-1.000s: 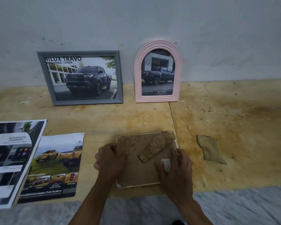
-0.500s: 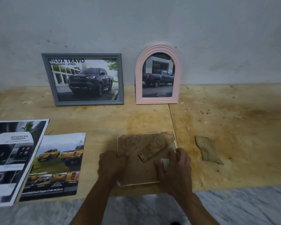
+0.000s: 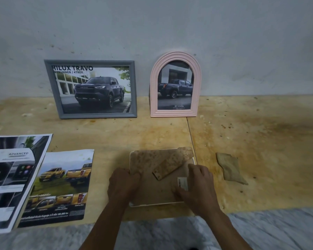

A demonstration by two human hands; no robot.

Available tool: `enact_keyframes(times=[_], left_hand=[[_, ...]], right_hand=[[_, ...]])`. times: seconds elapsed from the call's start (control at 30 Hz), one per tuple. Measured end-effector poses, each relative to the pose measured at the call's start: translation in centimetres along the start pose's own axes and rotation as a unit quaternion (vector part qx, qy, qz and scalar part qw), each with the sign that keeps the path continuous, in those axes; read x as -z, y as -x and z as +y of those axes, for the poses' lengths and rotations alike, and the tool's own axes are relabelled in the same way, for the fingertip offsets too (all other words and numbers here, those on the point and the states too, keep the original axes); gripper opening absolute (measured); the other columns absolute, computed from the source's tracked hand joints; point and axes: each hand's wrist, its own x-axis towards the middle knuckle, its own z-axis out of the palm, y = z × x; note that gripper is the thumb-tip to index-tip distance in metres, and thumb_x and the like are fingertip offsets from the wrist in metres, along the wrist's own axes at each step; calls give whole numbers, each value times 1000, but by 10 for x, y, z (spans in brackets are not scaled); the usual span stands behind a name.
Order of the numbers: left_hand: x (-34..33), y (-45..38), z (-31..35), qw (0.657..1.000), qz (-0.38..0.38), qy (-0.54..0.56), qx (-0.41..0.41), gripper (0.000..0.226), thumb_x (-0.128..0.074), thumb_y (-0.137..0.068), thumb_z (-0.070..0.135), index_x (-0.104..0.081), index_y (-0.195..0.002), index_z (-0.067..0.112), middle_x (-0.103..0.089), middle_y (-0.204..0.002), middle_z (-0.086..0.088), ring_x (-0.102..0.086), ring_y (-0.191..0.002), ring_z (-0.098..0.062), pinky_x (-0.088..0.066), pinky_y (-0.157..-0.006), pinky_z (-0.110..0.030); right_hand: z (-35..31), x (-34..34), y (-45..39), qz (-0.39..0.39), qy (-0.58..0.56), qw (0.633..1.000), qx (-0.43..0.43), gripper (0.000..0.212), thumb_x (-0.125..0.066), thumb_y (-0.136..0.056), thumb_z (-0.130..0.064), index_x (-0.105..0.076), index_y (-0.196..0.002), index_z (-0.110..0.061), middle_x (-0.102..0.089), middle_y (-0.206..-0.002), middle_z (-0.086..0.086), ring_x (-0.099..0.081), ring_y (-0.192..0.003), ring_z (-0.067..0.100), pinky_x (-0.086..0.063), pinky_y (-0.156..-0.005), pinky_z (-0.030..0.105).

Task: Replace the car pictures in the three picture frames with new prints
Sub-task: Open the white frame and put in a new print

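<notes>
Third frame (image 3: 163, 177) face down at lower centre of the worktop (image 3: 260, 141), back up, likely for getting at the backing. Left hand (image 3: 123, 184) curled over its left edge, steadying; right hand (image 3: 197, 186) pressing near the right edge, grip hard to read. Gray frame (image 3: 96, 116) and pink frame (image 3: 175, 114) upright against the wall. New prints (image 3: 58, 186) lower left. Open room to the right, past a brown scrap (image 3: 229, 168); worktop edge close below.

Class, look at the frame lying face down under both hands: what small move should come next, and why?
Probably lift the backing board out. The face-down frame shows its back, the left hand grips its left edge, and the right hand rests on the board, so its picture is not yet out.
</notes>
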Motion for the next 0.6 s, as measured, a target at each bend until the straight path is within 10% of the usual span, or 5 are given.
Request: enact_keyframes(times=[0.2, 0.47, 0.6], left_hand=[[4, 7, 8, 1000, 11, -1, 8, 37, -68, -74, 51, -59, -68, 16, -61, -76, -5, -63, -80, -32, -51, -70, -38], [4, 13, 11, 999, 33, -13, 0, 85, -46, -50, 82, -63, -91, 10, -65, -90, -13, -64, -81, -33, -51, -71, -41], [5, 16, 19, 997, 40, -67, 13, 75, -57, -76, 72, -54, -114, 8, -61, -109, -14, -61, -99, -36, -49, -81, -41]], right_hand=[[-6, -11, 13, 53, 27, 998, -33, 39, -74, -74, -44, -51, -94, -21, -40, -100, -3, -40, -99, 22, -36, -72, 29], [-6, -9, 1, 33, -28, 997, -62, 76, -78, -69, -53, -48, -129, -17, -42, -119, 6, -35, -107, 24, -28, -82, 30], [-9, -9, 3, 39, -35, 996, -74, 76, -78, -69, -53, -48, -129, -17, -42, -120, 6, -33, -108, 23, -33, -85, 32]])
